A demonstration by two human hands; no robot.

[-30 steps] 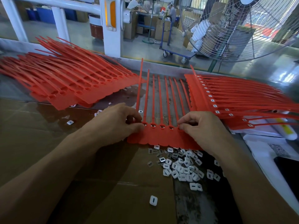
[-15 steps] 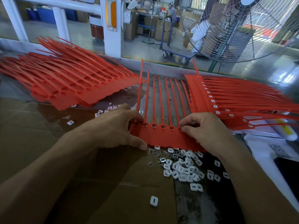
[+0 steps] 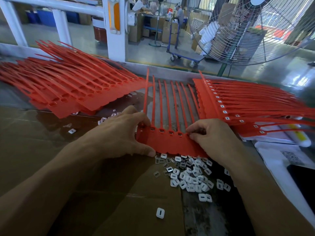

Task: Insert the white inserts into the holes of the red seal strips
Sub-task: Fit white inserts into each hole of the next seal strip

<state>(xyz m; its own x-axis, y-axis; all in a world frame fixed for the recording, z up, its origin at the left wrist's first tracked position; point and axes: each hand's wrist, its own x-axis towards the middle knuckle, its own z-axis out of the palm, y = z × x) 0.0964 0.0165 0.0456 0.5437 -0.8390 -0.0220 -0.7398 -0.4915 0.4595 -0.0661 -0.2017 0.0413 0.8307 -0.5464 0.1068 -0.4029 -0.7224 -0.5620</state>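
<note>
A red sheet of joined seal strips lies in front of me, its thin tails pointing away and a row of holes across its middle. My left hand grips the sheet's left end, thumb at the near edge and fingers curled over the top by the holes. My right hand pinches the sheet's right end with curled fingers near the rightmost hole. A loose heap of white inserts lies just below the sheet. One single insert lies nearer to me.
A pile of red strips with open holes fans out at the left. A stack with white inserts fitted lies at the right over white papers. Brown cardboard covers the table. A large fan stands behind.
My left hand shifted from pressing at the holes to gripping the sheet's left end, thumb now along the near edge. The right hand stays at the right end.
</note>
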